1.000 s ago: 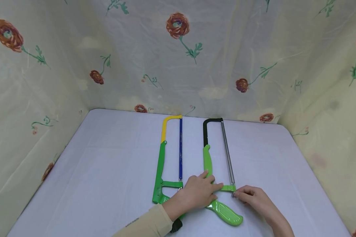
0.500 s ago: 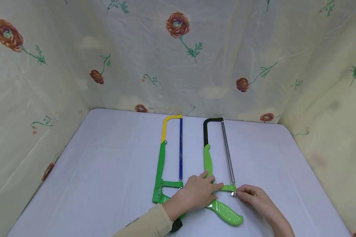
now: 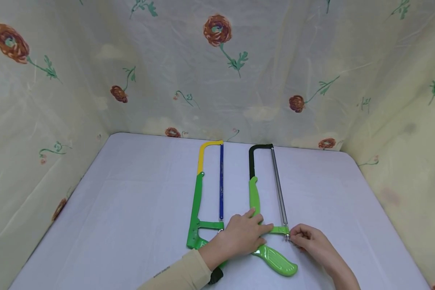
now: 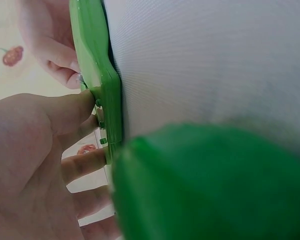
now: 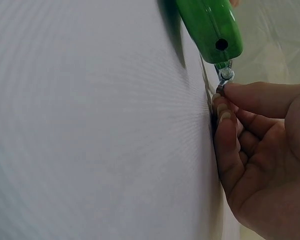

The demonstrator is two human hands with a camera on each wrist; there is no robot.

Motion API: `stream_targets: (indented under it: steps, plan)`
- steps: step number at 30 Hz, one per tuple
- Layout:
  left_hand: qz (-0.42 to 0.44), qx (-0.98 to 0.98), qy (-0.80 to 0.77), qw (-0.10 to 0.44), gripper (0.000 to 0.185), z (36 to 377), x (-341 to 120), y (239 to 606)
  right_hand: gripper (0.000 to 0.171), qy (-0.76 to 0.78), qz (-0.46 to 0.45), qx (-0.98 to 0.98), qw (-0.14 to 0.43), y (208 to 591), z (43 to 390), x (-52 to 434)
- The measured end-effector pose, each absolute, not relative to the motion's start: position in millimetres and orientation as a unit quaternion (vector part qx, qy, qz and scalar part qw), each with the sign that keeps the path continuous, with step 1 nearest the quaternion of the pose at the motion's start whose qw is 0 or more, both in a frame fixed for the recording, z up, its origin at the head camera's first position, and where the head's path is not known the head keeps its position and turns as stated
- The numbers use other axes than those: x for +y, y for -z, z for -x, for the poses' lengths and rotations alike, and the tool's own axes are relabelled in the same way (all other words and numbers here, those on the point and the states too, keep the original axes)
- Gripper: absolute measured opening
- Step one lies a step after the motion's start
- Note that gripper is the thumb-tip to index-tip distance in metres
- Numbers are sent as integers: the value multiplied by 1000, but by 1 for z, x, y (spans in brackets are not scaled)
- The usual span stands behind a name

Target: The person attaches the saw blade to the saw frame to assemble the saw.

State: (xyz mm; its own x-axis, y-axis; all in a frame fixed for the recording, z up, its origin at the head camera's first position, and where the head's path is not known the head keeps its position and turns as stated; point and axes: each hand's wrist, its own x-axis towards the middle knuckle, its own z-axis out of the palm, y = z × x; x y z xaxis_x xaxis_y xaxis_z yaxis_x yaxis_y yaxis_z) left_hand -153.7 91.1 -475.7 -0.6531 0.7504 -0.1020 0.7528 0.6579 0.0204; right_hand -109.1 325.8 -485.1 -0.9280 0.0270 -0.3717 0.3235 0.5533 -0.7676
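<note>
A hacksaw with a light green handle [image 3: 277, 261], black front frame [image 3: 251, 163] and grey blade [image 3: 279, 187] lies on the white table. My left hand [image 3: 243, 234] rests on its green frame with fingers spread, pressing it down. In the left wrist view, the thumb and fingertips touch the green frame [image 4: 92, 55]. At the blade's near end, my right hand [image 3: 309, 241] pinches the small metal wing nut [image 3: 287, 237] between thumb and fingertips. The right wrist view has this wing nut [image 5: 226, 75] just below the green handle end [image 5: 215, 30].
A second hacksaw, with a darker green frame [image 3: 195, 201], yellow front [image 3: 200, 158] and blue blade [image 3: 221, 181], lies to the left. My left forearm crosses its handle, whose black end [image 3: 216, 276] shows. Flower-print curtain [image 3: 261, 80] encloses the table [image 3: 137, 193].
The wing nut has turned; its wings stand at a different angle. My right fingertips shift slightly around it. My left hand and both hacksaws stay in place.
</note>
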Motion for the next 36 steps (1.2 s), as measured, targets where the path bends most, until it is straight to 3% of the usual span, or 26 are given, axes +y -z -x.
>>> stream_targets:
  steps: [18,36]
  plan:
    - [-415,909,11,45,49,154,91,477,15,446,-104,876,153,483,109,324]
    - [-413,910,11,45,49,153,91,475,22,418,-91,889,162,483,109,326]
